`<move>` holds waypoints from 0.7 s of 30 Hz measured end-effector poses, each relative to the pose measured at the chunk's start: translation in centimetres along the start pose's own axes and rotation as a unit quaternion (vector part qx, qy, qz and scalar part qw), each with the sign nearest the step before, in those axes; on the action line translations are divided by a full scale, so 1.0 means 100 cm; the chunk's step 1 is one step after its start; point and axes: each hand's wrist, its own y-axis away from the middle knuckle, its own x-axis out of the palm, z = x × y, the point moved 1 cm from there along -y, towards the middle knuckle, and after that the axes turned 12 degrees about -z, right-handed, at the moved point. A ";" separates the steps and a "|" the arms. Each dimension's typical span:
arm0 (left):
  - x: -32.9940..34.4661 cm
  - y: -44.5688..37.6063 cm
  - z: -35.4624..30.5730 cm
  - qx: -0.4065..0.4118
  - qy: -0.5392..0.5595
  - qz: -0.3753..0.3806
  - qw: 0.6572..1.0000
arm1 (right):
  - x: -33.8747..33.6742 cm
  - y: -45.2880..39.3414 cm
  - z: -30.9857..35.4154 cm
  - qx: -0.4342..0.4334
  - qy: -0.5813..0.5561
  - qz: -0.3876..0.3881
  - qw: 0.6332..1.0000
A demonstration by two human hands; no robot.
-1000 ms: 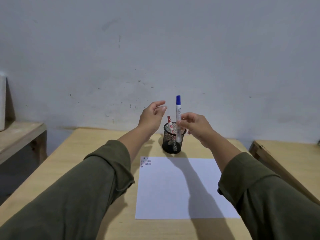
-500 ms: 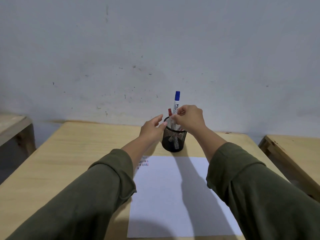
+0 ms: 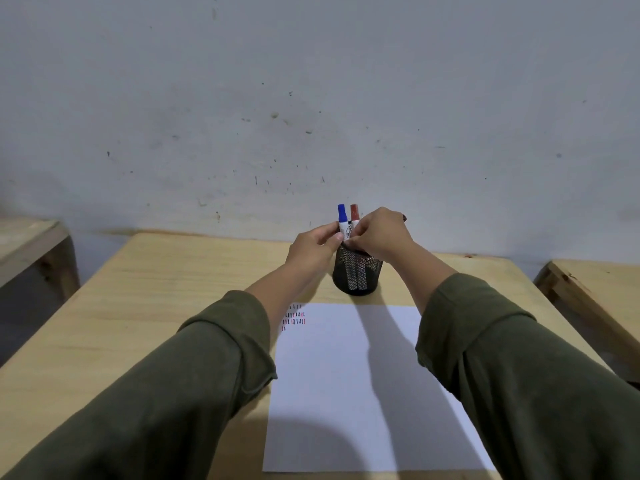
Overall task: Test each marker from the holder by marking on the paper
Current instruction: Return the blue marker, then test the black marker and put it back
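A black mesh holder (image 3: 356,275) stands on the wooden table, just beyond the white paper (image 3: 349,375). A blue-capped marker (image 3: 342,216) and a red-capped marker (image 3: 354,214) stand upright in it, side by side. My left hand (image 3: 313,251) is at the holder's left rim, thumb and forefinger touching the rim and the blue marker's barrel. My right hand (image 3: 381,233) reaches over the rim from the right, its fingertips pinched on the red marker's white barrel. Short rows of black and red test strokes (image 3: 294,318) mark the paper's top left corner.
The table (image 3: 156,306) butts against a grey scuffed wall. A wooden bench (image 3: 595,289) stands at the right and another wooden surface (image 3: 31,244) at the left. My green sleeves cover the near part of the table and paper.
My right hand has lowered the blue marker into the holder beside the red one. My left hand has come in from mid-air to the holder's rim. The camera has tilted down a little.
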 end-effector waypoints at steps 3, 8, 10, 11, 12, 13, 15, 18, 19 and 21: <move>0.001 0.001 -0.001 -0.010 0.010 -0.004 1.000 | 0.000 0.000 0.000 0.007 -0.008 -0.004 1.000; 0.001 0.002 -0.002 -0.027 0.019 -0.009 0.999 | -0.005 0.006 -0.006 0.004 -0.125 -0.120 0.985; 0.002 0.002 -0.002 -0.034 0.026 -0.015 0.999 | -0.009 0.010 -0.010 -0.029 -0.115 -0.195 0.974; 0.003 0.002 -0.003 -0.036 0.027 -0.017 0.999 | -0.010 0.013 -0.014 -0.035 -0.094 -0.231 0.968; 0.003 0.003 -0.003 -0.039 0.029 -0.018 0.999 | -0.011 0.015 -0.019 -0.026 -0.073 -0.260 0.962; 0.004 0.003 -0.003 -0.041 0.029 -0.020 0.999 | -0.011 0.016 -0.025 -0.006 -0.058 -0.282 0.958; 0.004 0.003 -0.004 -0.041 0.028 -0.023 0.998 | -0.008 0.018 -0.037 0.048 -0.046 -0.288 0.955; 0.003 0.004 -0.004 -0.041 0.028 -0.025 0.998 | -0.004 0.018 -0.050 0.110 -0.073 -0.250 0.959; 0.003 0.004 -0.004 -0.041 0.026 -0.025 0.998 | -0.002 0.018 -0.052 0.115 -0.085 -0.241 0.960; 0.003 0.005 -0.005 -0.042 0.024 -0.024 0.999 | -0.001 0.018 -0.052 0.116 -0.106 -0.235 0.959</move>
